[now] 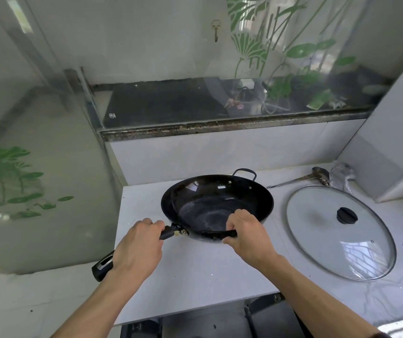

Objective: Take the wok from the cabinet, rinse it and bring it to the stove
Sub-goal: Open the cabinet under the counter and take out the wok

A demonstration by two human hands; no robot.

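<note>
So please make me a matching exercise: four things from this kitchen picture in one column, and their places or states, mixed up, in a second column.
Things:
1. wok
2. glass lid
3. left hand
4. right hand

Places or states:
A. lies flat on the counter, to the right of the wok
B. grips the wok's near rim
C. grips the long black handle
D. black, empty, on the counter

Pairs: 1-D, 2-A, 3-C, 4-B
</note>
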